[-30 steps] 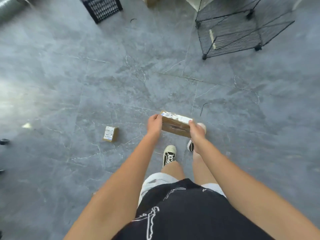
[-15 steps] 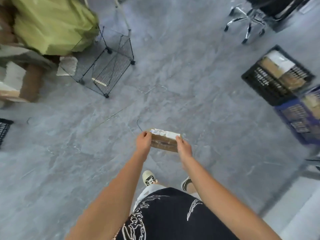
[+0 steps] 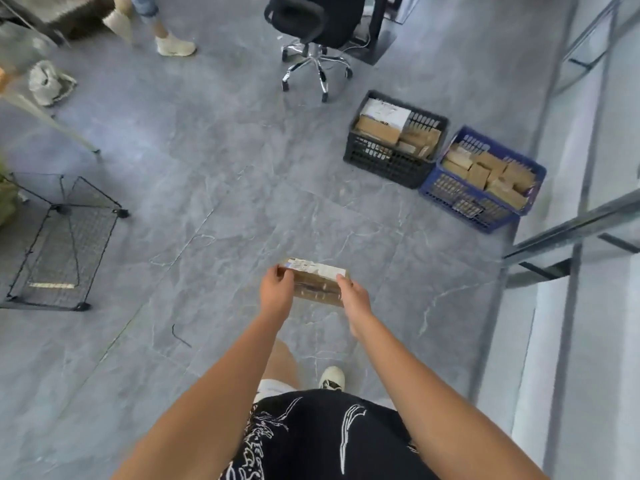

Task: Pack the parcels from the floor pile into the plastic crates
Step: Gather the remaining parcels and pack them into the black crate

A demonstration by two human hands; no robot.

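**Parcel held between 2 hands**

The flat brown cardboard parcel with a white label sits mid-air between both hands: left hand grips its left end, right hand its right end. The black plastic crate and blue plastic crate stand well apart, ahead to the right.

No text could be read. The parcel carried a white label along its far edge, its print too blurred to make out. A white label lay on a box in the black crate, equally illegible.
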